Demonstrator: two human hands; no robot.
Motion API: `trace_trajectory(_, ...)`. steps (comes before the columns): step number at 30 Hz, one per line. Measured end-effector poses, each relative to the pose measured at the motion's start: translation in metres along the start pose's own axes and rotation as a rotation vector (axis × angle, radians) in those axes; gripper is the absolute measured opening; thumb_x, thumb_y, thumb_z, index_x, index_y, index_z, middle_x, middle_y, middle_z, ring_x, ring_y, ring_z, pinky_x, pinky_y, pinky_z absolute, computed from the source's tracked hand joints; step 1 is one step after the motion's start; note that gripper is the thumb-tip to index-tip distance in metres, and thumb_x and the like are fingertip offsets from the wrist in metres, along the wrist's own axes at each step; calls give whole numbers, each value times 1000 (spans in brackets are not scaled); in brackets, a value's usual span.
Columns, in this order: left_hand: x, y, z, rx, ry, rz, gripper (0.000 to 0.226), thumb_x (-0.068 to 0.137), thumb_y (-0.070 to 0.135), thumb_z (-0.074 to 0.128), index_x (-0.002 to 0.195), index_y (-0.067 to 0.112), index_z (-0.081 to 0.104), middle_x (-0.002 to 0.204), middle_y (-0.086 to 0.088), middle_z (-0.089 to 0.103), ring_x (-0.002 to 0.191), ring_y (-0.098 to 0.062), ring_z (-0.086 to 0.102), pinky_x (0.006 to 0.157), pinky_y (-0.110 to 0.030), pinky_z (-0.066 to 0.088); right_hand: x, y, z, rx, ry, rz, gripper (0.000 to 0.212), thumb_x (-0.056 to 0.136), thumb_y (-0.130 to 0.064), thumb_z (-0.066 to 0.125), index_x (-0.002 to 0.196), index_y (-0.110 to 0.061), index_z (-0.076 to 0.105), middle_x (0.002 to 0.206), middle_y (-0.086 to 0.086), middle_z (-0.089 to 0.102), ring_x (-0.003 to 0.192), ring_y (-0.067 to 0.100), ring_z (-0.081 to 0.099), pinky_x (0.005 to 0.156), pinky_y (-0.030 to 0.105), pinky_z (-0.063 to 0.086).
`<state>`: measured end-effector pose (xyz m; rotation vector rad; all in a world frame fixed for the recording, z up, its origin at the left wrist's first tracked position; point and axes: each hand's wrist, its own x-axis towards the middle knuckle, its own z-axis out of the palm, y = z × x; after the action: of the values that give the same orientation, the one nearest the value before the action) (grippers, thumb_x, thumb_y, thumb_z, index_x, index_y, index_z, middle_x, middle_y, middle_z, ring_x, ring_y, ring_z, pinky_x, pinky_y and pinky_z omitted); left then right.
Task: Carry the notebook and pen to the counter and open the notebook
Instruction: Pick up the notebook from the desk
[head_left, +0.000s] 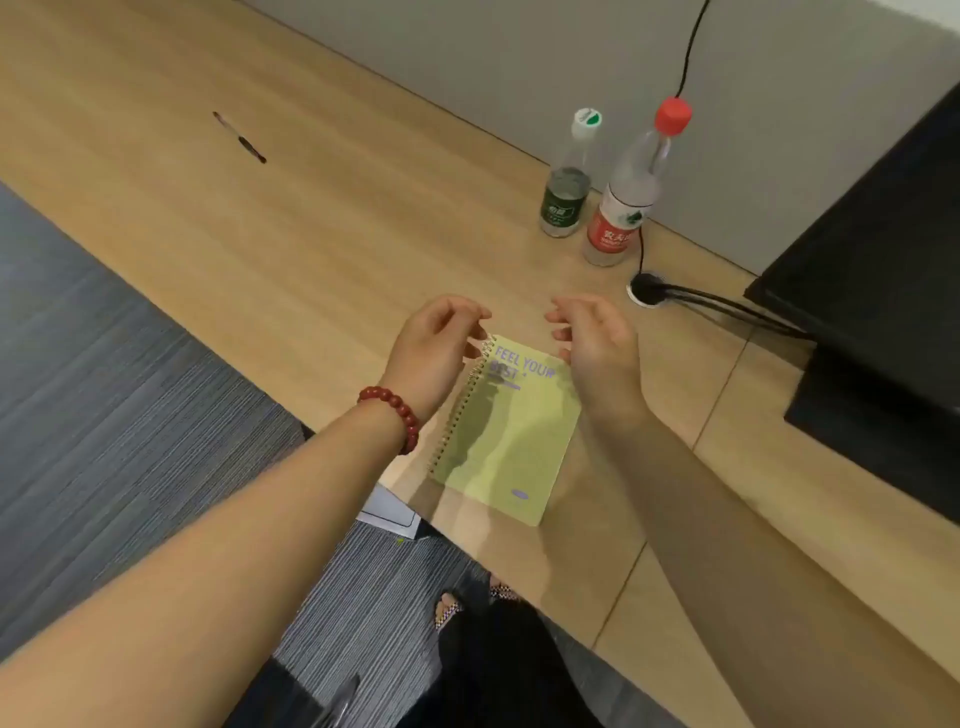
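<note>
Both hands hovered over the closed notebook (511, 431) near the middle of the frame. The left hand (434, 348), with a red bead bracelet (397, 413) on its wrist, had its fingers curled loosely, fingertips close to the top of the spiral binding; whether they touched the wire could not be told. The right hand (597, 345) hung above the notebook's upper right corner, fingers bent and spread, its grip slack and holding nothing. The yellow-green notebook lay flat on the wooden surface (311, 234), cover shut, spiral along its left edge, purple lettering at the top. A dark pen-like thing (240, 137) lay well apart in the upper left of the frame, too blurred to be sure of. Toward the upper right stood two plastic bottles, one with a green label (566, 182) and one with a red cap (631, 192), just beside each other. Black cables (727, 306) ran from a hole in the surface toward a black box (872, 291) at the right edge.
</note>
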<state>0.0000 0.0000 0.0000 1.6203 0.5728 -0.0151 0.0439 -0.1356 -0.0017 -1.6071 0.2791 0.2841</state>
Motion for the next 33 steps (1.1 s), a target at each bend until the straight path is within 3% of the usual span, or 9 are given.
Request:
trace_trajectory(3,19,-20,15,147,-38,-56,17,91,9,47,82,19,57,76,8,55,66,-7,52,49,-3,38,24,24,0,-268,-30,180,12,82,-26,56,91,-18,57,80,-3,54,75,17,50,62,27,40)
trace_trajectory(6,32,-47,29,292,-65,-118,12,89,11,50,90,19,58,80,6,56,64,-8,50,55,-9,39,36,50,3,-429,-84,365,21,72,-37,55,88,-24,48,93,4,45,81,22,44,52,27,32)
trace_trajectory(8,39,-58,36,343,-72,-158,11,86,13,53,95,18,58,95,-2,60,68,-12,53,62,-20,42,43,62,0,-462,-52,413,36,77,-38,57,109,-23,56,117,9,46,102,27,52,71,29,43)
trace_trajectory(10,46,-68,42,411,-74,-206,17,83,15,56,99,18,58,115,-9,59,85,-21,59,75,-25,44,50,72,-3,-484,7,454,56,82,-35,57,133,-15,44,140,9,36,124,29,45,93,32,42)
trace_trajectory(14,55,-80,53,565,-11,-345,41,83,21,58,123,18,51,137,-9,36,121,-30,47,98,-28,37,59,82,-3,-532,91,474,58,84,-29,55,136,-9,38,143,10,25,127,32,38,88,28,34)
trace_trajectory(18,60,-85,58,600,47,-346,54,80,20,62,128,17,39,133,-8,37,121,-31,42,85,-26,32,62,86,-1,-542,148,481,61,82,-25,57,136,-7,34,142,11,26,127,34,37,93,32,37)
trace_trajectory(22,65,-85,60,616,77,-442,66,80,35,68,132,11,35,135,-10,41,124,-33,41,92,-34,37,67,88,1,-490,168,502,62,83,-24,60,134,-4,31,141,15,36,127,34,41,98,35,38)
trace_trajectory(28,70,-78,54,649,40,-454,35,88,45,52,91,10,48,122,-17,54,117,-36,47,83,-36,39,75,73,0,-415,149,478,48,96,-32,43,129,2,39,134,17,52,121,31,51,94,31,39)
trace_trajectory(33,70,-54,43,461,144,-329,38,91,38,51,107,3,51,96,-6,54,91,-27,52,65,-30,38,78,54,12,-343,132,399,52,94,-38,45,130,-2,38,126,11,54,115,27,53,93,33,40)
